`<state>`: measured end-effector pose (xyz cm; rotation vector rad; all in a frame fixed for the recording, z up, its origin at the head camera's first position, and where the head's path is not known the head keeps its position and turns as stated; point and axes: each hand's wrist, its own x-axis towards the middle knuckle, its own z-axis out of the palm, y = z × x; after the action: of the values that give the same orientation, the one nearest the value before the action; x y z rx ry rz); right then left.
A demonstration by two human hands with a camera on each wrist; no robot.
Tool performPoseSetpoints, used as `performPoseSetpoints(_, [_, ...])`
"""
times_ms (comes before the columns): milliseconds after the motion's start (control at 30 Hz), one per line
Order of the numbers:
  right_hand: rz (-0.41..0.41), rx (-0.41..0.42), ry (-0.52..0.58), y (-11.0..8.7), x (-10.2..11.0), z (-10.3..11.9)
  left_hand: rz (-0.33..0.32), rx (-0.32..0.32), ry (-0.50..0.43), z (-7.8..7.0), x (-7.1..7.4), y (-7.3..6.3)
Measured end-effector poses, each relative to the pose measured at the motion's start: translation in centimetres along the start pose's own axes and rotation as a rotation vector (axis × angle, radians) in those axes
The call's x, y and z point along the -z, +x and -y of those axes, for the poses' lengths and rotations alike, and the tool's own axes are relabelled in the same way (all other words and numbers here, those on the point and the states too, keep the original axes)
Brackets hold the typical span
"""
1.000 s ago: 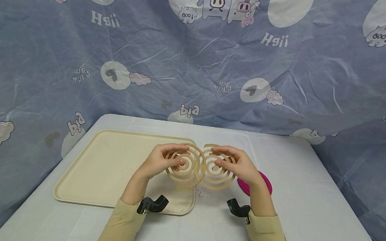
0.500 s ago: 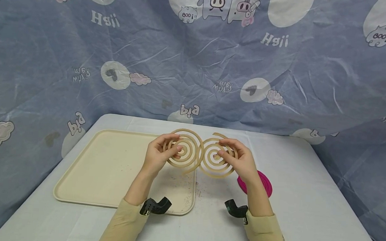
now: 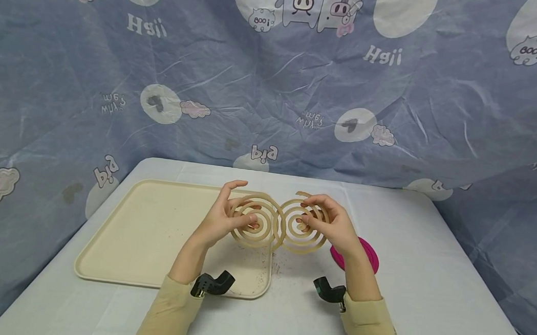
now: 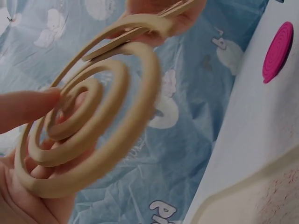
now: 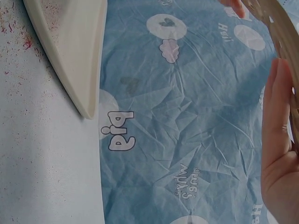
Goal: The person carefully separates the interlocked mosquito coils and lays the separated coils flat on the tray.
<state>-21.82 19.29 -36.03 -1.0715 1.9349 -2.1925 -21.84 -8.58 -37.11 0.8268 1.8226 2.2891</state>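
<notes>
Two beige mosquito coils are held up side by side above the table, their outer rings overlapping in the middle. My left hand (image 3: 215,225) pinches the left coil (image 4: 150,79), thumb near its centre and fingers behind it; the index finger is lifted off and points up. With the thumb in front and fingers behind, my right hand (image 3: 336,229) pinches the right coil (image 5: 282,28). Seen from the left wrist, the left coil's flat face shows, while the right wrist view catches the right coil nearly edge-on.
A large cream tray (image 3: 153,232) lies on the white table at the left. A magenta coil (image 3: 368,251) lies flat partly behind the right forearm. Reddish crumbs (image 3: 276,265) dot the tray's right end and the table beside it. A blue printed cloth (image 3: 273,86) hangs behind.
Both hands first raised the coils, then brought them slightly down again. The left index finger has come off its coil and lifted. Tray and magenta coil stayed where they were.
</notes>
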Motion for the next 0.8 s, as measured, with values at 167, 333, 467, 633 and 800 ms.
performPoseSetpoints(167, [0.028,-0.004,-0.011,0.03,0.01,-0.03,0.077,0.015,0.128,-0.18,0.59,-0.21])
performPoseSetpoints(333, [0.020,-0.003,-0.014,0.02,-0.02,-0.08,-0.030,-0.007,0.155,-0.07,0.67,-0.16])
performPoseSetpoints(467, [0.002,0.001,-0.064,-0.01,0.07,-0.03,-0.140,-0.028,0.117,-0.09,0.64,-0.08])
performPoseSetpoints(633, [-0.006,0.003,-0.109,-0.07,0.15,0.12,-0.228,-0.038,0.052,-0.33,0.37,0.01])
performPoseSetpoints(800, [-0.024,0.014,-0.063,-0.18,0.23,0.10,-0.333,-0.071,-0.015,-0.32,0.15,0.17])
